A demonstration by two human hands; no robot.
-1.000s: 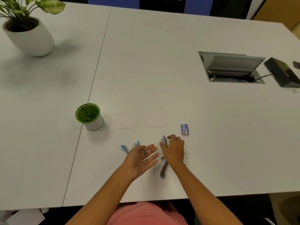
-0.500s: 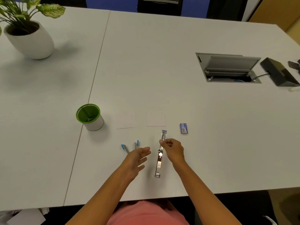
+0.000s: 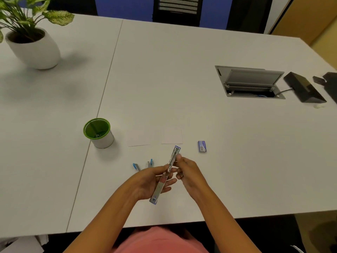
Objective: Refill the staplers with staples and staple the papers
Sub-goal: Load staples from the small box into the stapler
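From the head view, the person has a purple stapler [image 3: 166,175] swung fully open into one long strip, lifted just above the worktop [image 3: 182,79] between both hands. The left hand [image 3: 151,181] cradles it from beneath, its grip curled around the near half with the fingers spread under the metal; the right hand [image 3: 189,172] pinches the far half at the hinge area between thumb and fingertips. By the look of it this is the loading step: the stapler is open, but whether staples sit in its channel is too small to tell. The next move likely calls for a free hand to reach the staple box [image 3: 202,146], which lies just right of the hands, and draw out a strip. Now the count: one stapler held, and blue-tipped pieces [image 3: 144,165] lying just left of the hands, probably one or two more staplers, though partly hidden. Two white paper squares [image 3: 171,136] lie side by side beyond the hands, unstapled. One staple box, one green-rimmed cup [image 3: 99,133] to the left, one potted plant [image 3: 32,42] in the far corner.
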